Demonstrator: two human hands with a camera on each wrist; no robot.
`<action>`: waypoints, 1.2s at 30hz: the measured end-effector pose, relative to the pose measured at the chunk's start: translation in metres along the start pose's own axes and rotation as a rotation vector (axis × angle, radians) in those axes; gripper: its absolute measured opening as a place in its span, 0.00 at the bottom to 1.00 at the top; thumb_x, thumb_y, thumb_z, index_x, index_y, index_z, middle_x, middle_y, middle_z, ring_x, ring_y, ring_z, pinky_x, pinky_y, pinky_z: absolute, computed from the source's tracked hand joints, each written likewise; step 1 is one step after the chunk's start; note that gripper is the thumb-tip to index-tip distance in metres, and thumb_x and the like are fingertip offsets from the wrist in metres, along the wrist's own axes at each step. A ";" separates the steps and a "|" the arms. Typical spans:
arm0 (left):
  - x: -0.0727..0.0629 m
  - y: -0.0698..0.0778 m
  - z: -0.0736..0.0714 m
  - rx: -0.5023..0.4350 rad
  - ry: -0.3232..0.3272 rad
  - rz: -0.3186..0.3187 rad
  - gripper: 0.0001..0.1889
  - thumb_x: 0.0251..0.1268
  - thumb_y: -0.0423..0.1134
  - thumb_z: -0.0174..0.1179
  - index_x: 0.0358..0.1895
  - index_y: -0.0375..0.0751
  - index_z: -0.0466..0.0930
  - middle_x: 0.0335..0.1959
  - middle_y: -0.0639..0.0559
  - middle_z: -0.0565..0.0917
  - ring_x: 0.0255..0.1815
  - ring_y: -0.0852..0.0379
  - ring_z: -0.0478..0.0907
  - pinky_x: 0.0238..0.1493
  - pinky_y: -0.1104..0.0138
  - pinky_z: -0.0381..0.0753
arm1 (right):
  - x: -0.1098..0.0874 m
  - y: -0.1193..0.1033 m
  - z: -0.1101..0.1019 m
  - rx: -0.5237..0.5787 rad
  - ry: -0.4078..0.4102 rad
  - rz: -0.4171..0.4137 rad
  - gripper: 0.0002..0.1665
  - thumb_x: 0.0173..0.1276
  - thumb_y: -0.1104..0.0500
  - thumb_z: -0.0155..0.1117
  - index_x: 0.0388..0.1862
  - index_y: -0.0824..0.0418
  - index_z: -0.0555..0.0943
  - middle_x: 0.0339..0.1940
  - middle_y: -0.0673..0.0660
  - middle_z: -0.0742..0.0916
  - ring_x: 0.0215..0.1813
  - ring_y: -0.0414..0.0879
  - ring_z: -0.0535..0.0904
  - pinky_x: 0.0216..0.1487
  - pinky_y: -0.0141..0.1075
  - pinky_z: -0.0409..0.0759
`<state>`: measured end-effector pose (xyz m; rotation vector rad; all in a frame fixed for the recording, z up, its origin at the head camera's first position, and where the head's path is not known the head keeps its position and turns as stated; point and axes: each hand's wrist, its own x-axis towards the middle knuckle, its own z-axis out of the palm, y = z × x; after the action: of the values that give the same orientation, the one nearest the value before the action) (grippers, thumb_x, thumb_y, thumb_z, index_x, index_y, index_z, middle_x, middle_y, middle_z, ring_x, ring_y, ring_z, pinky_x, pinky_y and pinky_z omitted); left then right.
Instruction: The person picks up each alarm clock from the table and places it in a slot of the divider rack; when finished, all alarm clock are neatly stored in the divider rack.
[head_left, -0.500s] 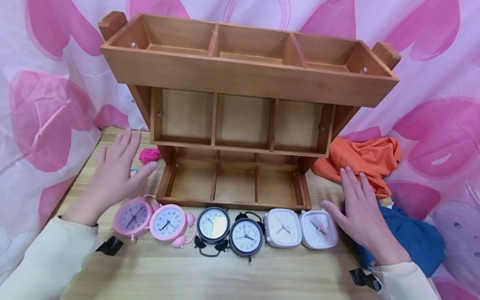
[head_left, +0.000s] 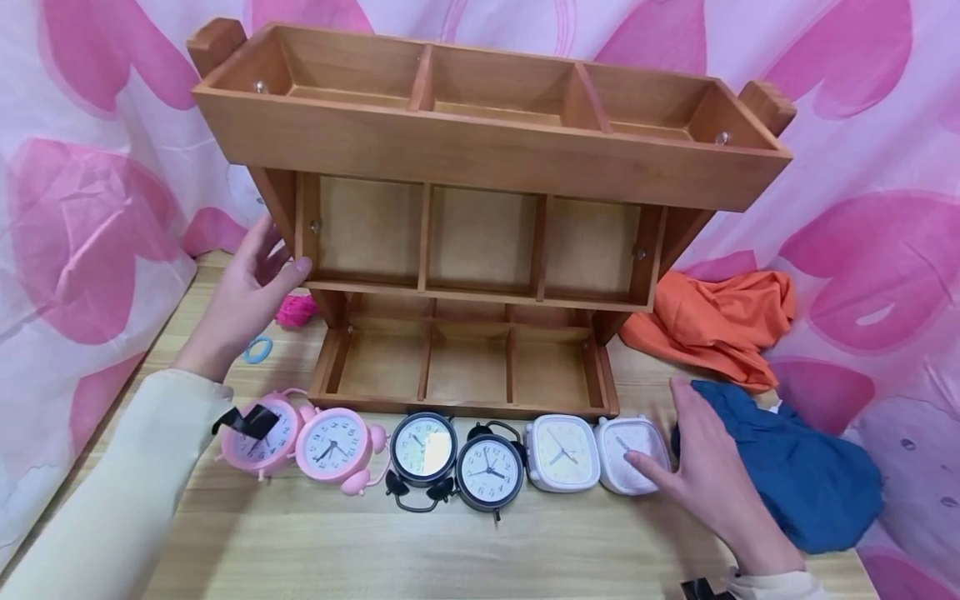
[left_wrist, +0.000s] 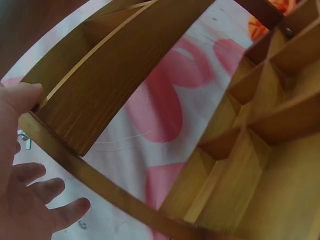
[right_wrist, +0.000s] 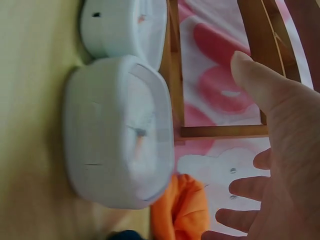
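Note:
A three-tier wooden rack (head_left: 487, 154) with divided trays stands at the back. My left hand (head_left: 240, 296) is at its left side, thumb tip at the front corner of the middle tray (head_left: 480, 293) and the other fingers spread apart beyond the side post (left_wrist: 102, 185). My right hand (head_left: 708, 479) hovers with loose fingers over the rightmost white alarm clock (head_left: 628, 435), its thumb overlapping the dial in the head view. Another white clock (head_left: 562, 454), two black twin-bell clocks (head_left: 425, 450) and two pink ones (head_left: 333, 446) complete the row before the rack.
An orange cloth (head_left: 720, 321) and a dark blue cloth (head_left: 802, 467) lie bunched on the right. Left of the rack are a bright pink scrunchie-like item (head_left: 296, 310) and a light blue ring (head_left: 257, 350). A pink-patterned curtain (head_left: 97, 242) surrounds the table.
My left hand has moved forward from above the table to the rack's left side. My right hand has come lower and left, toward the rightmost white clock. The clocks have stayed put.

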<state>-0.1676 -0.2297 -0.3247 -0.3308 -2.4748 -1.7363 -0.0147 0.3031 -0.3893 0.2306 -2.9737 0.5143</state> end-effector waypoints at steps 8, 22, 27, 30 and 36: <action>0.008 -0.006 0.001 -0.236 0.083 0.009 0.29 0.73 0.42 0.56 0.75 0.54 0.61 0.68 0.48 0.71 0.66 0.55 0.70 0.54 0.80 0.77 | -0.014 -0.003 0.019 -0.007 -0.006 0.013 0.72 0.44 0.36 0.80 0.77 0.67 0.53 0.70 0.75 0.68 0.68 0.71 0.64 0.58 0.71 0.64; 0.009 -0.005 -0.004 -0.175 0.084 -0.016 0.25 0.74 0.44 0.55 0.72 0.50 0.66 0.60 0.54 0.74 0.58 0.61 0.73 0.46 0.82 0.79 | -0.017 0.000 0.044 0.028 -0.124 0.148 0.75 0.40 0.28 0.78 0.76 0.66 0.54 0.71 0.69 0.67 0.64 0.70 0.65 0.55 0.74 0.64; 0.009 -0.004 -0.003 -0.172 0.073 -0.019 0.25 0.74 0.45 0.55 0.72 0.50 0.66 0.61 0.52 0.74 0.58 0.60 0.73 0.47 0.82 0.79 | -0.018 0.001 0.051 0.015 -0.134 0.157 0.76 0.39 0.29 0.79 0.76 0.68 0.54 0.70 0.71 0.67 0.64 0.69 0.64 0.58 0.71 0.65; 0.008 -0.005 -0.003 -0.168 0.068 -0.020 0.26 0.74 0.45 0.54 0.72 0.50 0.65 0.62 0.48 0.73 0.58 0.60 0.73 0.48 0.82 0.79 | -0.019 0.002 0.053 0.032 -0.111 0.148 0.74 0.40 0.32 0.81 0.75 0.68 0.55 0.68 0.71 0.67 0.63 0.68 0.64 0.60 0.68 0.65; 0.007 -0.005 -0.002 -0.155 0.065 -0.022 0.26 0.75 0.45 0.53 0.73 0.50 0.64 0.63 0.49 0.73 0.58 0.62 0.73 0.48 0.82 0.78 | -0.024 0.000 0.054 0.020 -0.065 0.150 0.70 0.41 0.33 0.80 0.72 0.69 0.60 0.66 0.71 0.70 0.60 0.66 0.66 0.58 0.64 0.68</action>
<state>-0.1758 -0.2321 -0.3271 -0.2566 -2.3144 -1.9200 0.0038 0.2883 -0.4430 0.0261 -3.0666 0.5631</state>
